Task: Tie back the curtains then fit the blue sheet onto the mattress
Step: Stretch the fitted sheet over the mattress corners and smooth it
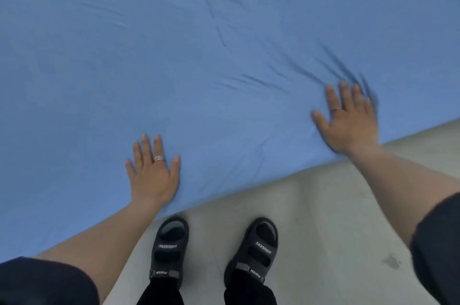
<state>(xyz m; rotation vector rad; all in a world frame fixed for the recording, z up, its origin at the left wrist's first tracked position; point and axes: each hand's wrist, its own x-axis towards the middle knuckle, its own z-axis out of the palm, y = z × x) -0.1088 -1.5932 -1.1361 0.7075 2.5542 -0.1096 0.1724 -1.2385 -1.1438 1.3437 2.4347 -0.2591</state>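
**Here, the blue sheet gets pressed flat**

The blue sheet lies spread out wide and fills most of the view; its near edge meets the grey floor; the left hand lies flat on it by that edge, fingers spread; the right hand lies flat too, fingers spread, with creases fanning out past its fingertips; two dark sandals stand on the floor.
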